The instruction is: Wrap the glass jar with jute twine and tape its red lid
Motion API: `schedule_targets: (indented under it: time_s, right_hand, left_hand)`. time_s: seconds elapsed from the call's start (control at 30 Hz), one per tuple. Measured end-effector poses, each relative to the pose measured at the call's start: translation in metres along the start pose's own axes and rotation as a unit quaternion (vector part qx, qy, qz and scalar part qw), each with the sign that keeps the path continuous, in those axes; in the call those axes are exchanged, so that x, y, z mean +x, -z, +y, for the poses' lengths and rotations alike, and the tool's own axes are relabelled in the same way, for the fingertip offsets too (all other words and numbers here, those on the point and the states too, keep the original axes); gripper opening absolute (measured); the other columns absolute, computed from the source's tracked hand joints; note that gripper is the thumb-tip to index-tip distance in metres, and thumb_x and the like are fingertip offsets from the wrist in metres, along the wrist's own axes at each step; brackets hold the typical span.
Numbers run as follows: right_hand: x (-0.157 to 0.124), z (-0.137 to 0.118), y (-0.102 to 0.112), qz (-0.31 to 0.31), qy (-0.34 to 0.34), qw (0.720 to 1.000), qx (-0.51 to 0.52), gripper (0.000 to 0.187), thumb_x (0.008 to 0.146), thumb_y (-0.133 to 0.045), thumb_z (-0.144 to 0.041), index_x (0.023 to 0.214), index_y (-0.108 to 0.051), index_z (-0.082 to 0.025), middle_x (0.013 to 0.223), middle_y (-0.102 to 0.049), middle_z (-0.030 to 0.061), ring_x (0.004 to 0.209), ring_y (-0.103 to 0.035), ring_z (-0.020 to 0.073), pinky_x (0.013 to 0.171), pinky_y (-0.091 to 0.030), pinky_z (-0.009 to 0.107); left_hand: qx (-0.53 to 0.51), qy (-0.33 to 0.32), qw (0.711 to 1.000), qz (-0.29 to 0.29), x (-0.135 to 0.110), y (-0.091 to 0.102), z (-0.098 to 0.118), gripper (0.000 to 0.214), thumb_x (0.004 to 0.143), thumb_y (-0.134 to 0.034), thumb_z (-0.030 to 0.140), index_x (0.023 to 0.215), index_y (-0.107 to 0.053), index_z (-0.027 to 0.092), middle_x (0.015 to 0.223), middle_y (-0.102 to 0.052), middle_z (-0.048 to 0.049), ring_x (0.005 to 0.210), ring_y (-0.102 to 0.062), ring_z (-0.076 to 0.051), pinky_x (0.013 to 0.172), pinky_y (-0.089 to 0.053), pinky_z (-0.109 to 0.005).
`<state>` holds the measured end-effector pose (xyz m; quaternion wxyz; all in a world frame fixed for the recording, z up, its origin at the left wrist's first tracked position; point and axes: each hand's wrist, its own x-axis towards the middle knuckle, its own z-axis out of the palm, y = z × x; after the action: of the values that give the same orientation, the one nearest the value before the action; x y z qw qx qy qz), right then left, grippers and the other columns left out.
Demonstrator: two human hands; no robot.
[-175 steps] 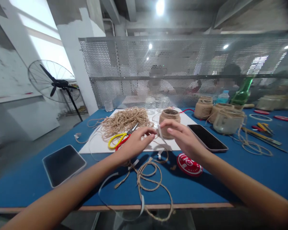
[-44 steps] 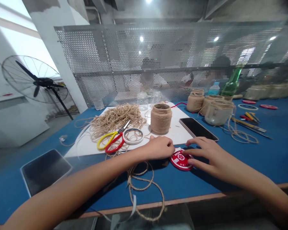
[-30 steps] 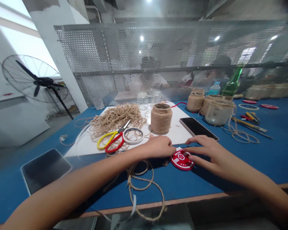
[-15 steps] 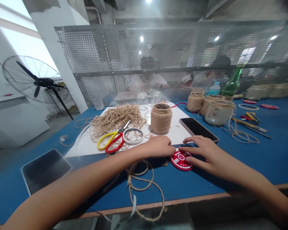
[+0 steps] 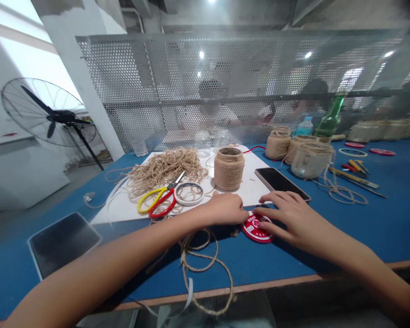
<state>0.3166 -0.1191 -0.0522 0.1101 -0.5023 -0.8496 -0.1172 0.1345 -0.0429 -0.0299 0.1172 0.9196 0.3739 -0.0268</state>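
A roll of tape with a red label [image 5: 256, 231] lies flat on the blue table, below my hands. My left hand [image 5: 228, 208] is closed, its curled fingers at the roll's upper left edge; what they pinch, if anything, is hidden. My right hand [image 5: 287, 214] has its fingers stretched and apart, with thumb and forefinger touching the roll. Just behind my left hand stands a jar wrapped in twine [image 5: 229, 169]. Left of it are a white tape ring [image 5: 189, 194] and scissors with one yellow and one red handle [image 5: 162, 198].
A heap of loose twine [image 5: 169, 169] lies on white paper [image 5: 118, 212]. A phone [image 5: 282, 183] is behind my right hand, and a dark tablet-like slab [image 5: 64, 243] at left. More jars [image 5: 312, 160], a green bottle [image 5: 330, 117] and tools [image 5: 357, 177] stand or lie right. Twine loops [image 5: 230, 278] overhang the front edge.
My right thumb has shifted slightly left across the red roll. My left hand stays at the roll's edge; the view has shifted very slightly.
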Motion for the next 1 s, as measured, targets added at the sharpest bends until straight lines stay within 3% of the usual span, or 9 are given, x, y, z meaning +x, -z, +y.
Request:
schedule_targets:
  time_s: [0.27,0.37,0.57,1.0]
  right_hand:
    - [0.008,-0.003,0.004,0.025,0.001,0.998,-0.059,0.032,0.088,-0.040,-0.043,0.093,-0.068,-0.028,0.112,-0.059,0.0075,0.108,-0.048,0.0273,0.088,-0.031,0.047]
    - [0.006,-0.001,0.004,0.030,-0.006,0.999,-0.041,0.031,0.087,-0.041,-0.042,0.100,-0.065,-0.027,0.113,-0.059,0.0082,0.108,-0.048,0.0274,0.088,-0.032,0.046]
    - [0.005,-0.009,0.007,-0.015,0.058,0.997,0.039,0.029,0.090,-0.038,-0.032,0.109,-0.060,-0.031,0.111,-0.059,0.0046,0.107,-0.047,0.0239,0.090,-0.029,0.045]
    - [0.010,-0.017,0.010,-0.018,0.063,0.997,0.043,0.026,0.085,-0.042,-0.020,0.100,-0.063,-0.025,0.101,-0.065,0.0053,0.096,-0.052,0.0232,0.093,-0.023,0.051]
  left_hand:
    - [0.050,0.010,0.999,-0.014,-0.003,0.005,0.001,0.037,0.071,-0.040,0.042,0.076,-0.067,0.017,0.074,-0.068,-0.0111,0.070,-0.062,-0.023,0.061,-0.043,-0.030]
    - [0.063,0.008,0.998,-0.016,-0.004,0.007,0.001,0.037,0.071,-0.040,0.042,0.077,-0.066,0.017,0.075,-0.068,-0.0115,0.071,-0.062,-0.024,0.062,-0.044,-0.032]
    - [0.085,0.008,0.996,-0.031,-0.005,0.010,0.004,0.040,0.074,-0.039,0.044,0.081,-0.066,0.016,0.082,-0.068,-0.0142,0.079,-0.062,-0.026,0.066,-0.046,-0.034]
    - [0.106,0.008,0.994,0.027,-0.013,0.008,0.003,0.039,0.080,-0.032,0.034,0.081,-0.065,0.013,0.083,-0.068,-0.0170,0.080,-0.063,-0.029,0.068,-0.047,-0.039]
